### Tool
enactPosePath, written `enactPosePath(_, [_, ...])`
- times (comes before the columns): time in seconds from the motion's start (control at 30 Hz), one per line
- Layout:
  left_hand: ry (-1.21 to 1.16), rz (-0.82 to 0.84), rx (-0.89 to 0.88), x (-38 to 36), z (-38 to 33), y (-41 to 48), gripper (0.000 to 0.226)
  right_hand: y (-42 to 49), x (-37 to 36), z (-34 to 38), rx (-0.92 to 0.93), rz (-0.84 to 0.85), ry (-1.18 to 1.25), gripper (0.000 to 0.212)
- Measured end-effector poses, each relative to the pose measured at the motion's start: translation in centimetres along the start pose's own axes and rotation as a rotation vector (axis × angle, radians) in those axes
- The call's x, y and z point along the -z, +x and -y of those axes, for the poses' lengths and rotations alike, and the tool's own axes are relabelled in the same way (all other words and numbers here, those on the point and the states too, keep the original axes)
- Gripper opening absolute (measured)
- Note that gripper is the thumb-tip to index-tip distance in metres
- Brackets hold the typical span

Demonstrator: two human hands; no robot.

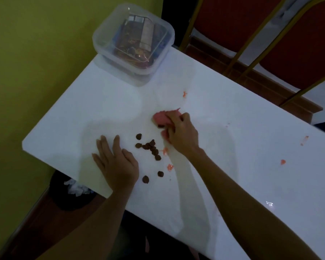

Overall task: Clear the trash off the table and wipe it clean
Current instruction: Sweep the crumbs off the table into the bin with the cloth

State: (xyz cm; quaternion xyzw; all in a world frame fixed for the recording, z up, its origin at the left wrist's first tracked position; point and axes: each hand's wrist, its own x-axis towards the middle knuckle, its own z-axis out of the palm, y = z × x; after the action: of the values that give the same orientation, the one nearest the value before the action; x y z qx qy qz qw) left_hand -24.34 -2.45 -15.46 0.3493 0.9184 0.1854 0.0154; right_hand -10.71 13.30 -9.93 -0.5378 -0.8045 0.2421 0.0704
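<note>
Nearest, below the desk (233,166) edge and to the near left of the brown lumps (150,147), a dark bin (71,201) stands with white paper in it. The likeliest slip, as I judge it, is that a sweep toward that edge sends the round lumps rolling past the bin to the floor, since they lie loose and scattered, two of them apart on the near side of the main cluster. A second risk is that the cloth drags the lumps through the pink smears (170,167) just right of them and spreads the mess instead of lifting it. The left hand (116,166) lies flat on the desk just left of the lumps, palm down, fingers straight, holding nothing, and looks placed as a stop at the edge. The right hand (180,132) is just beyond the lumps, its fingers curled round a pink cloth (161,118) pressed to the desk, with the forearm reaching in from the right. Farther beyond the lumps, at the far corner of the desk, stands a clear plastic container (99,42) with wrappers inside.
</note>
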Motion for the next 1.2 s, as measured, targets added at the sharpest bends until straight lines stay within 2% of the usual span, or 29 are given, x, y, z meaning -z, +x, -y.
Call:
enactPosePath(0.07, [-0.002,-0.013,0.003,-0.1,0.0,0.0,0.048,0.8,-0.2,0.8,0.032,-0.047,0.017,0.049])
enactPosePath(0.17, [-0.008,-0.031,0.001,-0.2,0.1,-0.1,0.048,4.5,0.6,1.1,-0.043,-0.15,0.046,0.047])
enactPosePath(0.37, [-0.001,-0.016,0.014,-0.3,0.2,0.1,0.048,11.4,0.5,1.5,-0.172,-0.087,-0.03,0.061])
enactPosePath(0.43, [0.001,-0.008,0.023,-0.3,0.3,0.2,0.048,10.6,-0.6,2.3,-0.103,-0.065,-0.029,0.055])
enactPosePath(0.57, [-0.004,0.01,0.033,-0.3,0.2,0.1,0.048,5.7,-3.1,4.9,0.261,0.037,-0.05,0.049])
enactPosePath(0.63, [-0.014,0.002,0.028,-0.3,0.4,0.0,0.047,3.2,-3.7,5.6,0.366,0.068,-0.072,0.047])
enactPosePath(0.7, [-0.029,-0.037,0.01,-0.2,0.5,-0.1,0.046,1.4,-3.4,5.1,0.309,-0.004,-0.044,0.044])
enactPosePath(0.8, [-0.025,-0.02,-0.013,0.1,0.6,-0.1,0.047,-0.1,-1.7,2.7,0.031,-0.173,0.021,0.043])
enactPosePath(0.9, [-0.045,0.027,-0.016,0.6,0.8,-0.1,0.047,-1.3,-1.1,1.4,-0.141,-0.195,-0.01,0.043])
enactPosePath(0.97, [-0.069,0.046,-0.036,0.8,1.3,-0.1,0.047,-2.0,-2.0,2.3,-0.113,-0.129,-0.059,0.043])
enactPosePath(1.1, [-0.117,0.125,-0.153,1.4,3.8,0.2,0.05,-3.7,-5.2,7.3,0.077,0.025,-0.064,0.041])
enactPosePath(1.2, [-0.126,0.19,-0.143,2.7,5.6,0.7,0.062,-4.9,-6.0,11.2,0.096,0.021,0.007,0.04])
